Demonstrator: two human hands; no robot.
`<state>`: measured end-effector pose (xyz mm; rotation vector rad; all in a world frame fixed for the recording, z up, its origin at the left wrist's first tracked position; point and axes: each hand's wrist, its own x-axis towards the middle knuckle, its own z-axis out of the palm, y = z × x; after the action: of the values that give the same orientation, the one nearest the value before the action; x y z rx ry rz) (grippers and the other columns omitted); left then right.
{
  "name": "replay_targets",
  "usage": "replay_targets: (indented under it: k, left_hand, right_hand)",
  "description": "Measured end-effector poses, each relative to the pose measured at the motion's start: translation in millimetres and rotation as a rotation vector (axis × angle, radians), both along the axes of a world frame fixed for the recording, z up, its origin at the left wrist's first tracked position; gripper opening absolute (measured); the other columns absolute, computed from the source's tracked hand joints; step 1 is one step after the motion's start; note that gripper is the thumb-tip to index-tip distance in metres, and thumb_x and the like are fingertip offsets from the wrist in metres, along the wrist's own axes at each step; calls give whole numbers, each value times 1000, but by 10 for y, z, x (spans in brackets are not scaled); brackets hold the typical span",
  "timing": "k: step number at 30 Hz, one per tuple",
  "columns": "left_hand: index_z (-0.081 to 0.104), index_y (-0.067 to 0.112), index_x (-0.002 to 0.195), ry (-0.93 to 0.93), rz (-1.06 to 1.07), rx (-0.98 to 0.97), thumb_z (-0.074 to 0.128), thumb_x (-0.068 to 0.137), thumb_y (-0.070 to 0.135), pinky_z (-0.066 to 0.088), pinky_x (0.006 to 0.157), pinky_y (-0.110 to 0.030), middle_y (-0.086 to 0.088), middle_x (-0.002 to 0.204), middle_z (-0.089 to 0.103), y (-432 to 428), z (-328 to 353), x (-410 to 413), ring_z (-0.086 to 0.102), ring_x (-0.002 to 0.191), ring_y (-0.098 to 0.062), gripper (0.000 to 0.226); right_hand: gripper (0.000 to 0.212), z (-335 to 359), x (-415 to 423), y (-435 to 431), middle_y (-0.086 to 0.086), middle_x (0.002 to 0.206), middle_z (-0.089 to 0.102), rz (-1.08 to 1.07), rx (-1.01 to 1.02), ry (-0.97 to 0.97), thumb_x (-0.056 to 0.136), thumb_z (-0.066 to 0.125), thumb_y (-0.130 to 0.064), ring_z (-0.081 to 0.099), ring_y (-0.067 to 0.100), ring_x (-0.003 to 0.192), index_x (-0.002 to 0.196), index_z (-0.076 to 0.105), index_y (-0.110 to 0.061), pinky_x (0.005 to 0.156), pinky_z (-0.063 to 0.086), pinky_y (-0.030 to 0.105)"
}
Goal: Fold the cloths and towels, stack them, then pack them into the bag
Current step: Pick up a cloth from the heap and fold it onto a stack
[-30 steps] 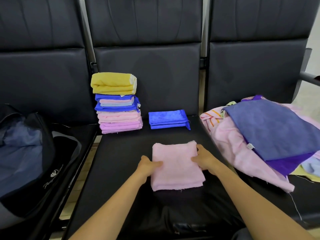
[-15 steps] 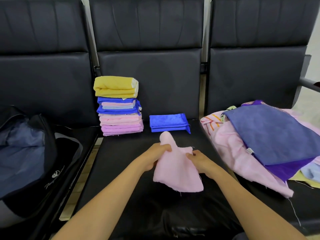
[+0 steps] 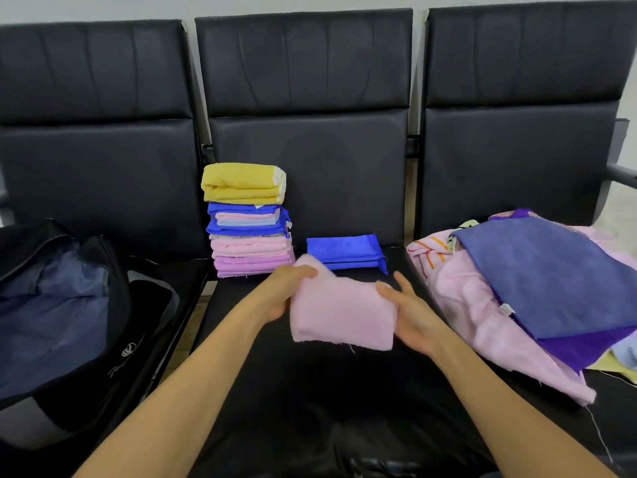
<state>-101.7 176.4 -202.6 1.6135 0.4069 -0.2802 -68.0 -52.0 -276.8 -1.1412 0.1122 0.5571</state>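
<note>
Held: one pale-pink folded terry cloth (image 3: pixel 341 315). Our left grip (image 3: pixel 287 293) is curled round its far-left corner; our right grip (image 3: pixel 412 313) lies straight-fingered, flat against its right edge, likely to keep the folds.

The cloth hangs just before the tall stack of folded yellow, blue and pink towels (image 3: pixel 248 222), its likely destination.

- Right of stack: folded blue cloth (image 3: pixel 344 253); loose heap of pink and purple cloths (image 3: pixel 537 270).
- Left of stack: open black bag (image 3: pixel 120 305).

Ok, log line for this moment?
left hand grips pink cloth | right hand open against its edge | cloth folded, held up | bag open
</note>
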Motion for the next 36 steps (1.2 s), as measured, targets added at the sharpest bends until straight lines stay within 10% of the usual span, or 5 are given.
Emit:
replay_targets:
  k: [5, 12, 21, 29, 36]
  left_hand:
    - [42, 33, 134, -80, -99, -34, 68, 87, 26, 46, 101, -43, -2, 135, 48, 222, -304, -134, 54, 114, -21, 53]
    - [38, 32, 140, -135, -303, 397, 77, 69, 2, 42, 103, -38, 7, 131, 38, 239, -421, -280, 41, 121, -17, 86]
    - [61, 23, 109, -375, -195, 886, 67, 80, 18, 44, 83, -25, -1, 109, 50, 181, -465, -302, 51, 102, -16, 31]
    - [48, 21, 119, -295, -73, 124, 68, 85, 20, 56, 78, -32, 1, 114, 58, 269, -489, -121, 60, 103, -14, 39]
    - [42, 14, 133, 91, -90, -351, 78, 76, 19, 59, 74, -41, -11, 130, 54, 203, -677, 166, 59, 113, -28, 67]
  right_hand:
    - [44, 67, -86, 30, 8, 132, 53, 95, -84, -159, 88, 62, -13, 58, 29, 116, 128, 55, -30, 88, 54, 44]
    - [69, 99, -130, 93, -8, 127, 50, 185, -611, -445, 68, 80, -5, 48, 20, 119, 124, 53, -34, 102, 46, 49]
    - [29, 210, -210, 149, -2, 106, 57, 125, -1114, -745, 82, 71, -22, 57, 14, 100, 108, 57, -24, 82, 47, 23]
    - [41, 189, -130, 97, 0, 121, 61, -31, -339, -416, 88, 63, -18, 59, 20, 111, 127, 51, -28, 87, 54, 36]
    - [59, -81, 50, 16, 9, 130, 48, -85, -420, -85, 89, 65, -26, 58, 26, 109, 136, 31, -19, 91, 53, 43]
